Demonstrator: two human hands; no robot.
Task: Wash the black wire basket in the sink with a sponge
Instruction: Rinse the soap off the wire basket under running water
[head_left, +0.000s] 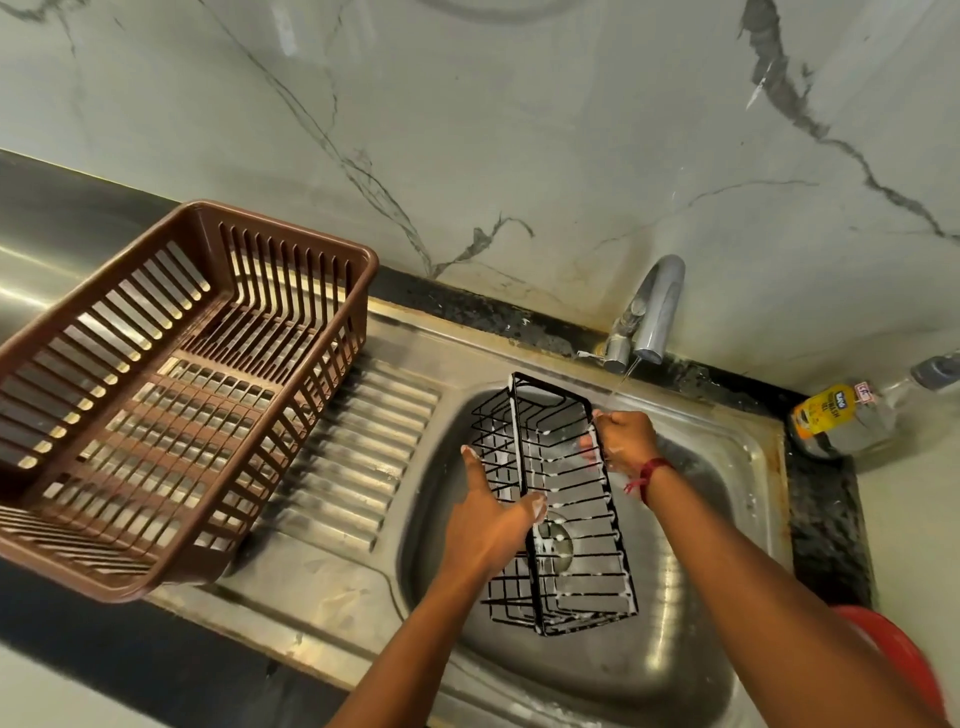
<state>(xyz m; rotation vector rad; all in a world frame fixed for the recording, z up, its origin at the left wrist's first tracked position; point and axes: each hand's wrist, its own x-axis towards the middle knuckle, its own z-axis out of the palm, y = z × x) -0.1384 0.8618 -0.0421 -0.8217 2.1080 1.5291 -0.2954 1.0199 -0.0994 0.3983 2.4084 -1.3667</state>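
Note:
A black wire basket (576, 525) streaked with white soap suds is held over the steel sink (691, 587), lying on its side. My left hand (488, 525) holds its left rim, thumb on one side and fingers stretched along the other. My right hand (621, 439) grips the far right edge of the basket near the tap. Both hands are soapy. No sponge is visible.
A thin stream of water runs from the chrome tap (649, 317) at the back of the sink. A brown plastic dish basket (171, 395) stands on the ribbed drainboard at left. A dish soap bottle (841, 415) lies at right. A red rim (904, 654) shows at bottom right.

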